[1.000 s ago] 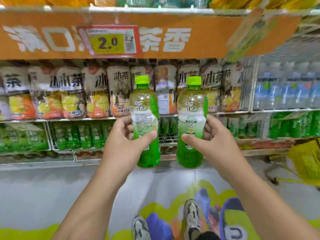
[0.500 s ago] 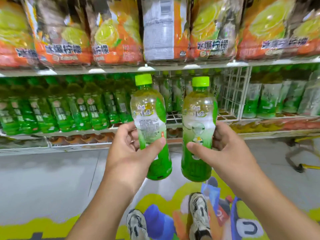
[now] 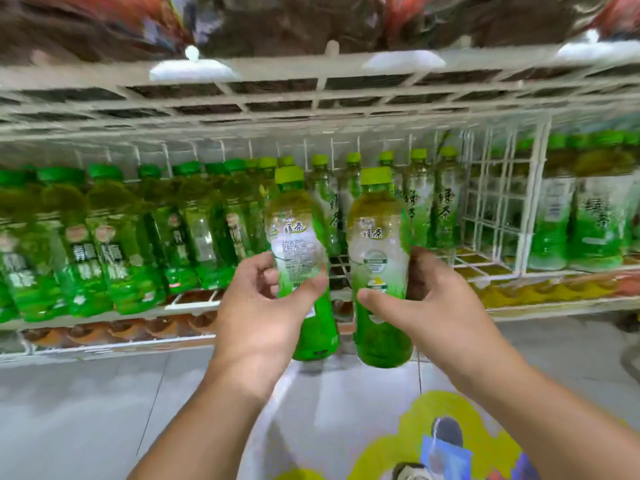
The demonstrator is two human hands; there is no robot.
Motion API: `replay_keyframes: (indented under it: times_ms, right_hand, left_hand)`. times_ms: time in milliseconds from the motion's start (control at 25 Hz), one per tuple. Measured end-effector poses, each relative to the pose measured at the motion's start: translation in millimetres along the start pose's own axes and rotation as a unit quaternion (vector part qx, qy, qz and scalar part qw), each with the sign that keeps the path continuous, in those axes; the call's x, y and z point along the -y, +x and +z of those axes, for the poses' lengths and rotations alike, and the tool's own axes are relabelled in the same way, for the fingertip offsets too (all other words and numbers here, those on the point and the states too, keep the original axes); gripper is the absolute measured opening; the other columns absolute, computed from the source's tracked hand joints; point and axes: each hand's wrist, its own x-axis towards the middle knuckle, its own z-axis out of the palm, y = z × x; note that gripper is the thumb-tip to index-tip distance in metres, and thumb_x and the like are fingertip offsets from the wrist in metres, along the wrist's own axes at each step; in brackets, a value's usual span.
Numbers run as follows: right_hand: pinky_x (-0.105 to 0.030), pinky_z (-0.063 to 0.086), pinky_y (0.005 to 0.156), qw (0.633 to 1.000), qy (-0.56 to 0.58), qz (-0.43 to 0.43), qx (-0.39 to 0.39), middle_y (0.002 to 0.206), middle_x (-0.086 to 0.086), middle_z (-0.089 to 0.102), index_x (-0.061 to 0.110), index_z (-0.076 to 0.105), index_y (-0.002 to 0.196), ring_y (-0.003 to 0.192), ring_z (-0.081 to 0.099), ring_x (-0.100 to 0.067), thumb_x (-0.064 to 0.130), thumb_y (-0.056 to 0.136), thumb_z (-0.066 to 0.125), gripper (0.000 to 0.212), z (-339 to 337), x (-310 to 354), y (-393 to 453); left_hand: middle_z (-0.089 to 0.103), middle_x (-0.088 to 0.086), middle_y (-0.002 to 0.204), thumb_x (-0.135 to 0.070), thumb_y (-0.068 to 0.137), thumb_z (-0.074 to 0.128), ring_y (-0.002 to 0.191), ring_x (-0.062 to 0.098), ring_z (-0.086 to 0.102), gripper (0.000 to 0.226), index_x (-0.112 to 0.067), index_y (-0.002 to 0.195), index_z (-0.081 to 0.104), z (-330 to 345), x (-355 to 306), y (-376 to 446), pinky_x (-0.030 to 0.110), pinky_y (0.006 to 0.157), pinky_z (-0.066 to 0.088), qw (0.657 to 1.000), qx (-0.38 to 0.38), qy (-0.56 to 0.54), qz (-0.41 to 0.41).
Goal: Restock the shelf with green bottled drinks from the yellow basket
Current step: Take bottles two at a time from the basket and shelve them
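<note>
Shelf (image 3: pixel 194 304) nearer, bottles (image 3: pixel 379 271) labelled 绿茶

top-shelf packs (image 3: pixel 311 19): motion-blurred, I can't read them | left-side shelf bottles (image 3: pixel 104 237): labels smeared | left hand (image 3: pixel 263 306): covers its bottle's (image 3: pixel 294 220) midsection | shoe (image 3: pixel 446 433): partly cut off by bottom edge

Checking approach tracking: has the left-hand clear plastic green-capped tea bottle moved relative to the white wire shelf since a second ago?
Yes. The green-capped tea bottle in the left hand has come closer to the white wire shelf: its cap now overlaps the stocked bottle row.
</note>
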Motion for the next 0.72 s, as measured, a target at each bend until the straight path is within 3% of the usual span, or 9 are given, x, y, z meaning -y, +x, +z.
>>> replay_keyframes:
  times_ms: [80, 160, 280, 360, 440, 600, 720]
  right_hand:
    - [-0.033, 0.060, 0.083, 1.000, -0.012, 0.002, -0.017, 0.093, 0.008, 0.079, 0.022, 0.066, 0.110, 0.086, 0.075, -0.009, 0.020, 0.075, 0.089, 0.042, 2.8, -2.7, 27.1]
    - [-0.031, 0.061, 0.082, 0.999, -0.026, 0.010, -0.028, 0.093, 0.008, 0.078, 0.022, 0.066, 0.114, 0.082, 0.075, -0.007, 0.026, 0.074, 0.088, 0.046, 5.9, -3.6, 51.6]
    - [-0.018, 0.055, 0.070, 0.998, -0.056, 0.013, -0.015, 0.099, 0.013, 0.075, 0.026, 0.064, 0.122, 0.083, 0.072, -0.002, 0.038, 0.077, 0.087, 0.051, 7.7, -4.4, 80.6]
    - [-0.017, 0.051, 0.069, 0.999, -0.047, 0.006, -0.014, 0.102, 0.015, 0.074, 0.026, 0.063, 0.124, 0.086, 0.070, 0.000, 0.039, 0.079, 0.085, 0.051, 8.9, -8.8, 96.2]
    - [-0.018, 0.052, 0.068, 0.999, -0.029, 0.004, -0.021, 0.096, 0.014, 0.073, 0.025, 0.064, 0.117, 0.078, 0.070, 0.002, 0.034, 0.081, 0.085, 0.043, 13.0, -14.3, 109.6]
    - [-0.011, 0.048, 0.054, 0.999, -0.027, -0.001, -0.041, 0.092, 0.010, 0.073, 0.018, 0.065, 0.115, 0.071, 0.069, -0.001, 0.028, 0.079, 0.086, 0.043, 23.5, -28.2, 136.9]
    - [-0.017, 0.052, 0.051, 0.996, -0.069, 0.007, -0.048, 0.092, 0.006, 0.068, 0.014, 0.059, 0.120, 0.074, 0.068, -0.009, 0.031, 0.078, 0.086, 0.053, 29.6, -35.3, 150.5]
  left_hand:
    - [0.071, -0.003, 0.091, -0.037, 0.071, 0.091, 0.080, 0.012, 0.067, 0.049, -0.017, 0.107, 0.063, 5.2, 2.2, 19.5, 0.014, 0.066, 0.047, 0.999, -0.010, 0.044, 0.009]
    - [0.061, 0.004, 0.080, -0.047, 0.071, 0.088, 0.068, 0.019, 0.058, 0.052, -0.011, 0.098, 0.062, 10.5, 6.0, 39.7, 0.028, 0.061, 0.048, 0.996, -0.029, 0.082, 0.021]
    - [0.076, -0.001, 0.086, -0.037, 0.073, 0.087, 0.079, 0.019, 0.073, 0.038, -0.015, 0.100, 0.072, 22.3, 9.5, 67.7, 0.043, 0.077, 0.060, 0.995, -0.036, 0.083, 0.038]
    - [0.078, -0.007, 0.091, -0.028, 0.074, 0.088, 0.085, 0.010, 0.075, 0.035, -0.019, 0.105, 0.074, 31.3, 14.5, 85.0, 0.040, 0.084, 0.061, 0.995, -0.053, 0.078, 0.043]
    - [0.078, -0.007, 0.093, -0.033, 0.075, 0.086, 0.085, 0.008, 0.073, 0.037, -0.020, 0.107, 0.073, 38.8, 23.1, 101.1, 0.033, 0.084, 0.060, 0.990, -0.061, 0.117, 0.059]
    - [0.071, 0.003, 0.107, -0.063, 0.068, 0.076, 0.093, 0.022, 0.068, 0.061, -0.018, 0.108, 0.069, 49.2, 28.4, 127.1, 0.035, 0.083, 0.058, 0.971, -0.063, 0.222, 0.070]
    - [0.063, 0.012, 0.117, -0.059, 0.077, 0.076, 0.098, 0.029, 0.063, 0.069, -0.006, 0.117, 0.063, 57.7, 29.7, 139.1, 0.038, 0.086, 0.056, 0.938, -0.070, 0.334, 0.065]
